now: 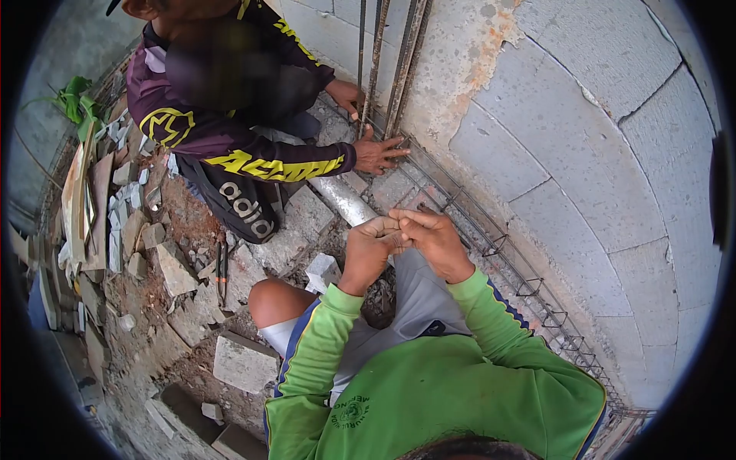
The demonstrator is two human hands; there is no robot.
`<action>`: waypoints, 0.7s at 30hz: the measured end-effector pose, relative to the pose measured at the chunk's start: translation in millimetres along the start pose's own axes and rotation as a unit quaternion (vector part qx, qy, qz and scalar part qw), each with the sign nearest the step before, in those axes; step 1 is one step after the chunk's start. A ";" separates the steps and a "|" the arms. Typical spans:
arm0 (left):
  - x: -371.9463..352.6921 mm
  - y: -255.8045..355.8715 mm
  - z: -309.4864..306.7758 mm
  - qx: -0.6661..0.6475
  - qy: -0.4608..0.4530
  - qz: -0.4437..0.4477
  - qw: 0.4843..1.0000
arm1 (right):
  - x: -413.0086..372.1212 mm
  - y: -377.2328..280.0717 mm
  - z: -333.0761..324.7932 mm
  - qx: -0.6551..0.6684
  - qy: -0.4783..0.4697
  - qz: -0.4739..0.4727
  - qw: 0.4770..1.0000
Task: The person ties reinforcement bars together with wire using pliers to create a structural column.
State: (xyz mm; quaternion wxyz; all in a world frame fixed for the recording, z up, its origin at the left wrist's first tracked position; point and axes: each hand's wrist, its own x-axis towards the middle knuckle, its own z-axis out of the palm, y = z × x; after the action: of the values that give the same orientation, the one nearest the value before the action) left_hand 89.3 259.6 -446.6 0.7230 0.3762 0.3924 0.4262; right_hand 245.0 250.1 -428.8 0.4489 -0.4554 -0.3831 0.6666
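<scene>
Left hand (371, 244) and right hand (435, 236) are pinched together, any grasped item indiscernible; beside the rebar (500, 243), steady fingers are advised.

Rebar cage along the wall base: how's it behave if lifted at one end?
The rebar cage would likely sag somewhat: long, slender bars. Probably light for its bulk, being mostly open. Unlikely to roll freely; it looks angular.

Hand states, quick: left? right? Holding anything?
Left hand: fingers curled in; can't tell whether it holds anything.
Right hand: fingers bent, thumb close to them; any small object there can't be made out.
</scene>
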 end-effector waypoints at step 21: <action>-3.6 29.2 -37.4 -0.175 0.142 0.054 0.973 | -24.1 19.8 11.2 -0.286 -0.036 -0.139 0.947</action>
State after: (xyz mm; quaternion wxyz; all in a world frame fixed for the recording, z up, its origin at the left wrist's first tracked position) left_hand 45.5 274.5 -435.3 0.6908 0.2002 0.3895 0.5754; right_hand 233.8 220.2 -437.5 0.3739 -0.4828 -0.6329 0.4760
